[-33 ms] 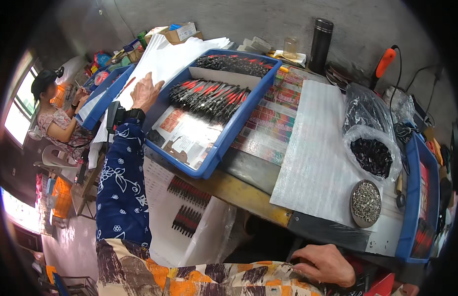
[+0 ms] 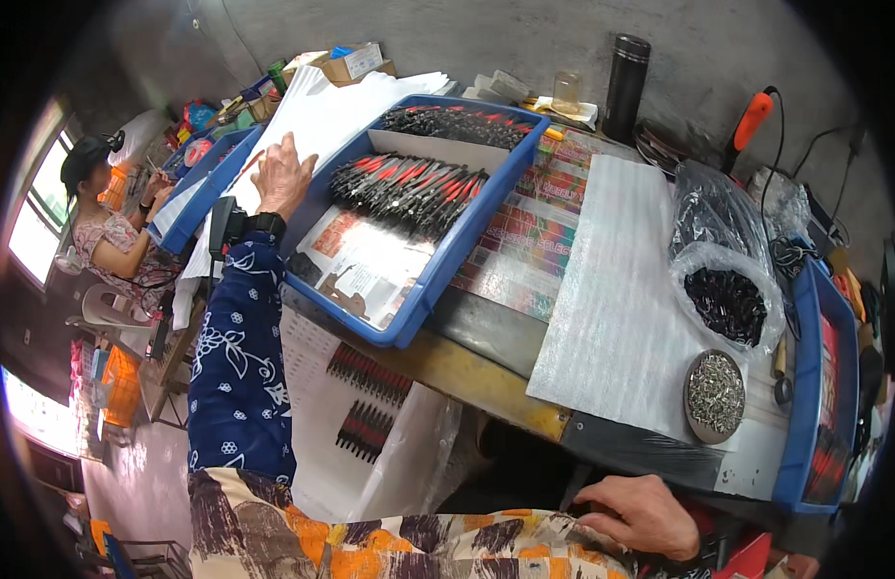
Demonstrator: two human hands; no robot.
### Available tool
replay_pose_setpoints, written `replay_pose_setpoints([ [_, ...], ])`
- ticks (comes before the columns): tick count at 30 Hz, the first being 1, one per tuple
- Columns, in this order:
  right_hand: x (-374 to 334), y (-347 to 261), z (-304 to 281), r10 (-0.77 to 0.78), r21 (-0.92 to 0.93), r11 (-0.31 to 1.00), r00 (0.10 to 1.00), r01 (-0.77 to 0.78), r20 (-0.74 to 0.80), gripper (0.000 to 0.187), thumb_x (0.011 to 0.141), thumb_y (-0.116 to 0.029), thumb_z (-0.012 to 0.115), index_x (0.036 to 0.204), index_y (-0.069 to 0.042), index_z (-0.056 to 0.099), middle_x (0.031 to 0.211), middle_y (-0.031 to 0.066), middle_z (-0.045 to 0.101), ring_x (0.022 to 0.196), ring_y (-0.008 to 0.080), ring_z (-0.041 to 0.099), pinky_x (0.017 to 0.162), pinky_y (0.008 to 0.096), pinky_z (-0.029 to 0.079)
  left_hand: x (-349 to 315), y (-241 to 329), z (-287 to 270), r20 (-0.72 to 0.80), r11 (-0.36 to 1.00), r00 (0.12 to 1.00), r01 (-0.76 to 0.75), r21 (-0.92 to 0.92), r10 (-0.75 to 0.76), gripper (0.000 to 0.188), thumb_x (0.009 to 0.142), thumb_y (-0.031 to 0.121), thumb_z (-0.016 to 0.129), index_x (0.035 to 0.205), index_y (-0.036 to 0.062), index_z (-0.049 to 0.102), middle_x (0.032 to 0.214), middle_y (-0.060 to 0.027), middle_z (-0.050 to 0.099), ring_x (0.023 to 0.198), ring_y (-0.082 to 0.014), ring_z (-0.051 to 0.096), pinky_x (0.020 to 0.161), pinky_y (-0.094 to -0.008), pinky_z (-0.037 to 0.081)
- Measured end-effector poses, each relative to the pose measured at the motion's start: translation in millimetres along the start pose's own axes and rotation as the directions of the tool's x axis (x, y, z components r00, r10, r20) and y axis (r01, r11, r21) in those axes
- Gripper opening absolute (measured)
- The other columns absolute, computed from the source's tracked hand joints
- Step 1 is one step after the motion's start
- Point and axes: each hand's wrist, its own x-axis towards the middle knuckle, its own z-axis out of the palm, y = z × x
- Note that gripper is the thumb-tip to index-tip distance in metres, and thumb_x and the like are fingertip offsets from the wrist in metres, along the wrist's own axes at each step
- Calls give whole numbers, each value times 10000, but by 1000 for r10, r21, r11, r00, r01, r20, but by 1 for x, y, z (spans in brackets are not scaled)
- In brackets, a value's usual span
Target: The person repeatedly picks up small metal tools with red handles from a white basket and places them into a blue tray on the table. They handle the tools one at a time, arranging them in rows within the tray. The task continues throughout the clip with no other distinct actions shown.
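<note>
My left hand is stretched forward, fingers spread, over white foam sheets beside the left rim of a blue tray. Nothing shows in its fingers. Inside the tray lies a pile of slim black and red pen-like pieces, their exact kind unclear. A white divider separates them from more such pieces at the far end. My right hand is low near my lap, below the table edge, its fingers loosely bent with a gap to the thumb. I see nothing held in it.
On the right stand a dish of small metal parts, a bag of black parts and another blue tray. A black flask and an orange-handled tool are at the back. Another person sits far left.
My left hand has shifted slightly, its fingers lifting and drawing closer together. My right hand has moved very slightly to the right.
</note>
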Motion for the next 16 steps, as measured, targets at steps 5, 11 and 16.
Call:
replay_pose_setpoints([
  [5,-17,-4,-28,29,23,999,991,-26,-133,221,771,-165,701,942,-43,632,728,109,598,642,270,603,562,337,470,5,60,-32,122,918,958,-207,-338,261,276,789,177,646,1030,42,634,972,-159,638,893,-308,614,795,-394,483],
  [11,-40,-2,-49,79,-15,996,910,-93,-406,233,719,-57,712,932,-7,630,704,124,588,577,242,581,536,304,456,-14,133,-36,263,836,840,-335,-435,474,199,766,155,615,931,68,687,880,-193,653,855,-351,634,748,-430,506],
  [16,-62,7,-59,99,-89,980,826,-177,-554,185,751,-77,685,924,-29,642,730,125,610,573,214,596,541,294,466,-14,154,-21,414,912,812,-365,-189,411,284,782,281,654,972,74,688,888,-203,655,907,-377,623,799,-449,493],
])
